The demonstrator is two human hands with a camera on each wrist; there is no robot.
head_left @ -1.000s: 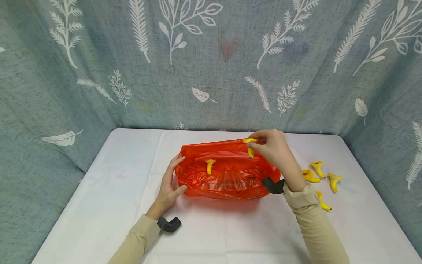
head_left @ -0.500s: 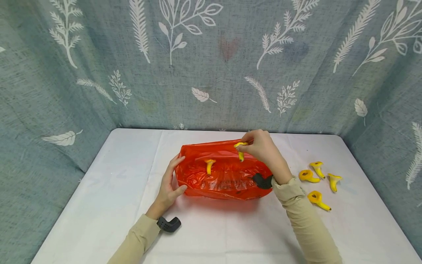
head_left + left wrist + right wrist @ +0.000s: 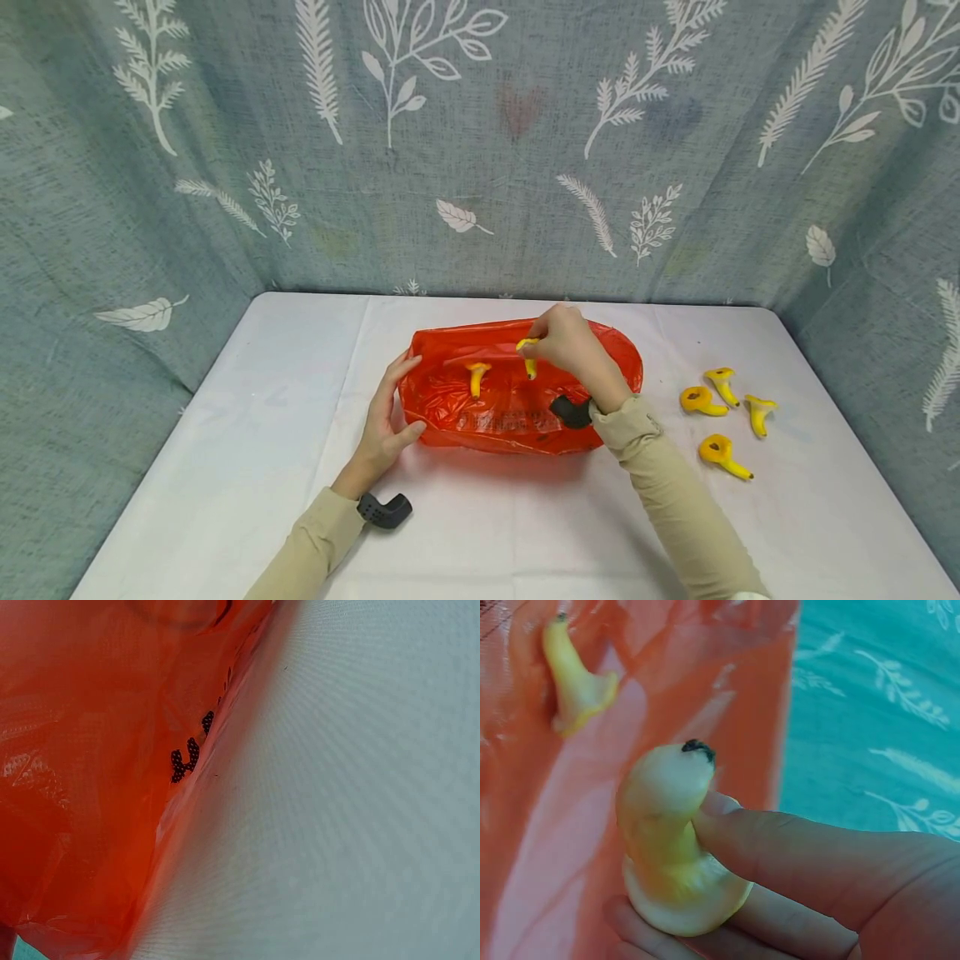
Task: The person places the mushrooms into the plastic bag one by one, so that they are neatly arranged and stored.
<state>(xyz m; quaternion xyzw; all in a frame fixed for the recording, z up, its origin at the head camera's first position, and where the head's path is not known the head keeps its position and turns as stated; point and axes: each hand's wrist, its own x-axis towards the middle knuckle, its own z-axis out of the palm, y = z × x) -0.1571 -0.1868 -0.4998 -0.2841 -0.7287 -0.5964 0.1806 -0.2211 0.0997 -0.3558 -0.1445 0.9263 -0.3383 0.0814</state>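
Note:
In the head view a red plastic bag [image 3: 517, 429] lies with its mouth spread wide, and one yellow chanterelle mushroom [image 3: 476, 382] is inside. My left hand [image 3: 382, 425] holds the bag's left end, thumb at the near rim and fingers at the far corner. Over the bag, my right hand [image 3: 566, 342] pinches another chanterelle [image 3: 531, 367] between thumb and fingers, its stem pointing down. The right wrist view shows that held mushroom [image 3: 664, 840] up close, with a dark stem tip. Red film with black print fills the left part of the left wrist view.
Several more yellow chanterelles [image 3: 720, 450] lie on the white tablecloth [image 3: 187, 483] right of the bag. A grey-green leaf-print curtain [image 3: 480, 167] stands behind and along both sides of the table. Each wrist carries a black camera mount [image 3: 385, 510].
My right hand has moved left and a little nearer over the bag, carrying the pinched chanterelle. The left hand and the bag's left end have stayed in place.

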